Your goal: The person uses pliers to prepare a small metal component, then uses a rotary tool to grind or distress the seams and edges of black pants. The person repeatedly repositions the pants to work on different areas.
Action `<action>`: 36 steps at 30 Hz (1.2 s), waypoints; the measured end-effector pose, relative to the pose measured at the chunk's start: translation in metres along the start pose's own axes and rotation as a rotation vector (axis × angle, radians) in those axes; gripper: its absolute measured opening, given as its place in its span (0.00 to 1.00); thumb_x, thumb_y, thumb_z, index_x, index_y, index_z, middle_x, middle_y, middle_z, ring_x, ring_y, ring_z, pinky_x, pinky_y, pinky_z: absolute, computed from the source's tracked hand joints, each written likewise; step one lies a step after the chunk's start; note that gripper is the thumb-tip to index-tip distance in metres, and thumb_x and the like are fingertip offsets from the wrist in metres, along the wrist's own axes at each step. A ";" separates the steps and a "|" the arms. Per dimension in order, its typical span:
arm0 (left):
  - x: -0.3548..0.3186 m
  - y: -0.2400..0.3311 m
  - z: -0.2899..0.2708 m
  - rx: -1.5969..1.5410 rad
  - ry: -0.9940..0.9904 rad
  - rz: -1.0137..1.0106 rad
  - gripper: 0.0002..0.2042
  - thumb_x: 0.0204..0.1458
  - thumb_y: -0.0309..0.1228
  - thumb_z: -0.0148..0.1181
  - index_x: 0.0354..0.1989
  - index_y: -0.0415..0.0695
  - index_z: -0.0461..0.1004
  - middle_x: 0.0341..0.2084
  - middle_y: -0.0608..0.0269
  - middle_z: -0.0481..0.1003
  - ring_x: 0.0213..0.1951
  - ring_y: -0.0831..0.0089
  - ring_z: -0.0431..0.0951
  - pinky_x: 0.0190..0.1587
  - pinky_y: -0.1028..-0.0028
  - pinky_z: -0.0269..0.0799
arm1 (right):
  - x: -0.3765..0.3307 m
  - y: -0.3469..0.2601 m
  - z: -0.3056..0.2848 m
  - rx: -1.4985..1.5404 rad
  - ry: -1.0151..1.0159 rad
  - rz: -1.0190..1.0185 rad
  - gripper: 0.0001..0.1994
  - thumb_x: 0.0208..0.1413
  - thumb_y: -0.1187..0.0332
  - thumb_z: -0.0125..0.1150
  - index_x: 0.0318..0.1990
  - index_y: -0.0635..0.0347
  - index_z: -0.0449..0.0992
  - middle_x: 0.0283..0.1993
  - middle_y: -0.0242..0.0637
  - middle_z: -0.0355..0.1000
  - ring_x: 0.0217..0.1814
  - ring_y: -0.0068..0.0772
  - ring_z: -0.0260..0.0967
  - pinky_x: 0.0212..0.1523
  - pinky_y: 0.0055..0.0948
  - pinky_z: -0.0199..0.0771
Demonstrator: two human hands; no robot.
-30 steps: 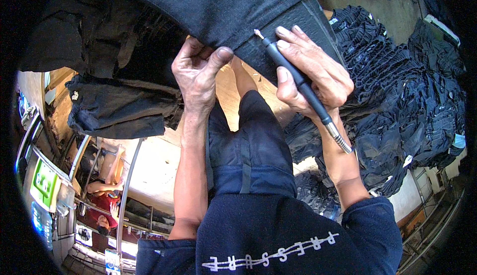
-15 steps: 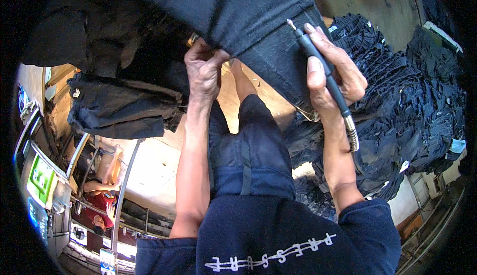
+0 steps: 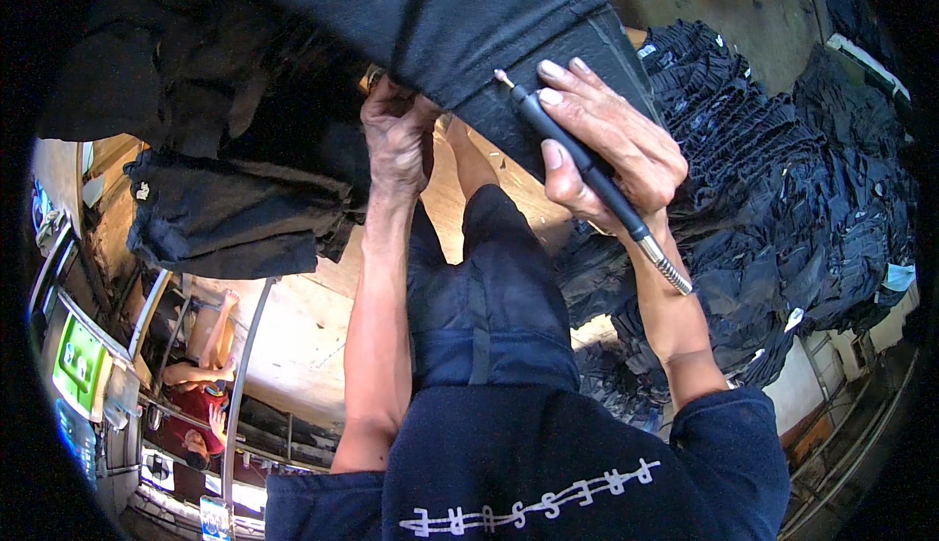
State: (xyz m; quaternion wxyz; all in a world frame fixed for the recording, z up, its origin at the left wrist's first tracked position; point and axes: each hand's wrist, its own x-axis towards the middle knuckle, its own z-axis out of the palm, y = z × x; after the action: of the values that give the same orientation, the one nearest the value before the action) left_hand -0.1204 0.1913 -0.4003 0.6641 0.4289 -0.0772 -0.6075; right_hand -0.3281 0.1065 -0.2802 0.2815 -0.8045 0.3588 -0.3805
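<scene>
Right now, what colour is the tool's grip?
Black grip on the pen-like tool, metal tip; seen in the head view.

Green-and-white rectangular sign [image 3: 78, 370] at lower left (tilted), small white tags [image 3: 794, 318] on dark garments

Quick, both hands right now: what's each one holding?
Left hand: closed, gripping the edge of the dark garment.
Right hand: closed around a black pen-shaped tool, tip against the garment.

navy short sleeves (white lettering)
</scene>
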 end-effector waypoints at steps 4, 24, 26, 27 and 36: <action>0.000 0.001 0.003 -0.018 -0.032 0.011 0.17 0.56 0.19 0.75 0.54 0.39 0.82 0.50 0.59 0.86 0.50 0.69 0.86 0.60 0.67 0.80 | -0.001 0.001 0.001 -0.020 0.033 0.012 0.13 0.48 0.76 0.71 0.43 0.69 0.88 0.41 0.46 0.87 0.52 0.50 0.88 0.62 0.50 0.86; -0.001 -0.001 -0.005 0.010 -0.023 0.021 0.17 0.57 0.17 0.71 0.56 0.36 0.81 0.51 0.58 0.85 0.52 0.68 0.85 0.60 0.67 0.78 | -0.003 0.006 -0.001 -0.119 0.150 0.074 0.14 0.48 0.76 0.69 0.44 0.71 0.86 0.41 0.52 0.86 0.51 0.54 0.88 0.60 0.51 0.86; -0.002 -0.001 -0.004 0.038 0.008 0.032 0.17 0.58 0.17 0.70 0.56 0.36 0.81 0.51 0.58 0.85 0.52 0.68 0.85 0.61 0.66 0.78 | -0.002 0.005 -0.001 -0.127 0.155 0.090 0.14 0.48 0.77 0.69 0.43 0.72 0.86 0.41 0.52 0.86 0.51 0.54 0.88 0.60 0.51 0.86; -0.002 -0.001 -0.004 0.038 0.002 0.023 0.17 0.58 0.17 0.71 0.57 0.36 0.81 0.52 0.58 0.85 0.53 0.68 0.85 0.62 0.66 0.77 | -0.002 0.005 -0.001 -0.136 0.159 0.102 0.14 0.48 0.77 0.69 0.43 0.72 0.86 0.40 0.52 0.86 0.51 0.54 0.88 0.60 0.50 0.86; -0.003 0.001 -0.006 -0.014 -0.078 0.022 0.22 0.57 0.23 0.76 0.59 0.37 0.80 0.54 0.59 0.84 0.55 0.69 0.84 0.63 0.67 0.77 | -0.001 0.005 -0.001 -0.153 0.216 0.170 0.13 0.49 0.77 0.69 0.43 0.73 0.86 0.42 0.53 0.86 0.54 0.54 0.87 0.63 0.51 0.84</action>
State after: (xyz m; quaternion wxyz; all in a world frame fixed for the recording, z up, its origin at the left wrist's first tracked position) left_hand -0.1169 0.1969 -0.4017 0.6701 0.3993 -0.1032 -0.6171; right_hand -0.3317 0.1041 -0.2838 0.2104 -0.7446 0.4818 -0.4112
